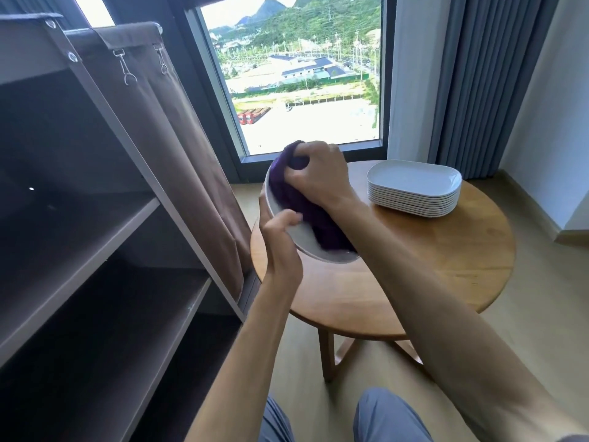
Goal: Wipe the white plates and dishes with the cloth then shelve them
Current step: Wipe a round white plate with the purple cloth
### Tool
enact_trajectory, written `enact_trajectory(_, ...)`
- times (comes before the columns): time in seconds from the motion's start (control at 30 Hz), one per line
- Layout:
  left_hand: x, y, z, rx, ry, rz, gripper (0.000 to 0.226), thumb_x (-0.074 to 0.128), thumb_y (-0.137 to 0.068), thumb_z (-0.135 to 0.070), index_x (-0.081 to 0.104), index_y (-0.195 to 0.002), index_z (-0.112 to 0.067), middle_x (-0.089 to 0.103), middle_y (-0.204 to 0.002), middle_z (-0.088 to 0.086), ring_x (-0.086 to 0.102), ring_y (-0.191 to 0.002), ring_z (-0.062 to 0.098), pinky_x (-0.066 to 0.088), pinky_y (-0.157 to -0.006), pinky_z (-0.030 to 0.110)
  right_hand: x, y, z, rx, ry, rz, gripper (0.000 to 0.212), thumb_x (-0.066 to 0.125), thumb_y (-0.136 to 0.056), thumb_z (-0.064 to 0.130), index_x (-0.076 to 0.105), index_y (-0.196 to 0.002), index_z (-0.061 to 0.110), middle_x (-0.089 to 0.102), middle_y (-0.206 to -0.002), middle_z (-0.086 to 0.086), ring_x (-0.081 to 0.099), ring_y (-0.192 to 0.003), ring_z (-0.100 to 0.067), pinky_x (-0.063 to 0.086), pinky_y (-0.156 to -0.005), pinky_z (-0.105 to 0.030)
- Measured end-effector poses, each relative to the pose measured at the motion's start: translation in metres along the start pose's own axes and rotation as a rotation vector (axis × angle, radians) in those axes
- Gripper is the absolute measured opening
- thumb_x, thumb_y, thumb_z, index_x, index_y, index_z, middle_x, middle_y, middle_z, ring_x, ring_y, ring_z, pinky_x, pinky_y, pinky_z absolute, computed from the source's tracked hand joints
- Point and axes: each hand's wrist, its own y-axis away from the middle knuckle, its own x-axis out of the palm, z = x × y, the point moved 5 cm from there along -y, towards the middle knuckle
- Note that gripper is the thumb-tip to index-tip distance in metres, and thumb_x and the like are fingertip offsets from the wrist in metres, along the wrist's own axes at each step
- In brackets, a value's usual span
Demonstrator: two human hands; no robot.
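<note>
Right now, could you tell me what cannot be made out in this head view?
- White plate: most of its face is hidden by the purple cloth and right hand.
- Left hand: fingers behind the plate are hidden.
- Stack of plates: exact count is too small to tell.
- Shelf unit: cut off by the left edge.

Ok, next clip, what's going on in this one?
A person is wiping a white plate with a purple cloth. The left hand grips the plate's near edge and holds it tilted above the round wooden table, while the right hand presses the bunched cloth against its face. A stack of white dishes sits on the table's far side. The brown shelf unit to the left shows no dishes on the shelves in view.
</note>
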Motion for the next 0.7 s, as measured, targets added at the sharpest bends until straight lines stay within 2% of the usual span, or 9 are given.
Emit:
enact_trajectory(0.07, 0.003, 0.009, -0.008, 0.112, -0.058, -0.037, 0.080, 0.052, -0.059, -0.007, 0.053, -0.139, -0.008, 0.066, -0.112, 0.009, 0.061, -0.099, 0.025, 0.056, -0.078, 0.035, -0.003, -0.010, -0.003, -0.002, 0.069, -0.024, 0.017, 0.068, -0.083, 0.038, 0.073, -0.082, 0.021, 0.064, -0.072, 0.004, 0.061, -0.077, -0.025, 0.042, -0.063, -0.032)
enact_trajectory(0.13, 0.006, 0.012, -0.020, 0.246, -0.105, -0.064, 0.087, 0.051, -0.060, -0.005, 0.046, -0.146, -0.014, 0.060, -0.126, 0.006, 0.062, -0.107, 0.019, 0.057, -0.081, 0.031, -0.006, -0.013, -0.010, 0.012, 0.109, -0.044, 0.019, 0.067, -0.086, 0.038, 0.075, -0.091, 0.021, 0.071, -0.081, 0.000, 0.064, -0.081, -0.027, 0.048, -0.066, -0.034)
enact_trajectory(0.2, 0.010, 0.013, -0.029, 0.321, -0.132, -0.088, 0.087, 0.053, -0.064, -0.007, 0.042, -0.150, -0.016, 0.055, -0.128, -0.006, 0.060, -0.108, 0.004, 0.057, -0.081, 0.025, -0.009, -0.011, -0.022, 0.059, 0.185, -0.023, 0.020, 0.064, -0.087, 0.037, 0.074, -0.094, 0.020, 0.073, -0.086, -0.005, 0.064, -0.084, -0.031, 0.052, -0.071, -0.037)
enact_trajectory(0.3, 0.014, 0.018, -0.040, 0.398, -0.184, -0.129, 0.086, 0.053, -0.067, -0.008, 0.040, -0.151, -0.015, 0.051, -0.132, -0.008, 0.056, -0.108, -0.005, 0.055, -0.079, 0.016, -0.007, -0.001, -0.038, 0.146, 0.271, 0.085, 0.017, 0.065, -0.084, 0.032, 0.072, -0.092, 0.019, 0.071, -0.088, -0.006, 0.063, -0.085, -0.032, 0.047, -0.069, -0.033)
enact_trajectory(0.4, 0.013, 0.016, -0.042, 0.449, -0.219, -0.153, 0.086, 0.053, -0.068, -0.008, 0.039, -0.153, -0.013, 0.048, -0.140, -0.005, 0.054, -0.115, -0.003, 0.054, -0.082, 0.016, 0.000, 0.021, -0.043, 0.183, 0.284, 0.324, 0.012, 0.068, -0.080, 0.028, 0.072, -0.082, 0.017, 0.065, -0.079, -0.001, 0.058, -0.079, -0.024, 0.044, -0.068, -0.030)
enact_trajectory(0.47, 0.013, 0.014, -0.038, 0.475, -0.245, -0.142, 0.084, 0.053, -0.071, -0.006, 0.039, -0.153, -0.012, 0.049, -0.137, -0.023, 0.052, -0.117, -0.008, 0.053, -0.084, 0.013, 0.003, 0.039, -0.038, 0.149, 0.117, 0.470, 0.018, 0.068, -0.078, 0.022, 0.062, -0.064, 0.015, 0.053, -0.064, 0.001, 0.049, -0.065, -0.017, 0.041, -0.063, -0.031)
enact_trajectory(0.53, 0.012, 0.012, -0.028, 0.442, -0.210, -0.119, 0.082, 0.054, -0.072, -0.009, 0.041, -0.152, -0.017, 0.051, -0.130, -0.034, 0.054, -0.118, -0.006, 0.054, -0.086, 0.015, 0.000, 0.054, -0.030, 0.114, -0.118, 0.532, 0.027, 0.069, -0.079, 0.015, 0.052, -0.058, 0.010, 0.045, -0.060, -0.003, 0.042, -0.059, -0.014, 0.038, -0.058, -0.031)
enact_trajectory(0.6, 0.008, 0.006, -0.017, 0.343, -0.101, -0.124, 0.081, 0.054, -0.072, -0.010, 0.044, -0.151, -0.021, 0.055, -0.134, -0.026, 0.058, -0.119, 0.002, 0.055, -0.086, 0.019, -0.002, 0.059, -0.021, 0.058, -0.307, 0.545, 0.030, 0.068, -0.081, 0.008, 0.048, -0.059, 0.005, 0.040, -0.060, -0.005, 0.038, -0.059, -0.015, 0.034, -0.057, -0.031)
enact_trajectory(0.7, 0.004, 0.001, -0.005, 0.260, 0.024, -0.104, 0.082, 0.051, -0.073, -0.006, 0.043, -0.153, -0.017, 0.053, -0.147, 0.008, 0.057, -0.128, 0.026, 0.055, -0.088, 0.023, -0.002, 0.058, -0.013, -0.017, -0.358, 0.524, 0.029, 0.066, -0.079, 0.009, 0.048, -0.057, 0.006, 0.040, -0.057, -0.007, 0.037, -0.058, -0.015, 0.032, -0.055, -0.031)
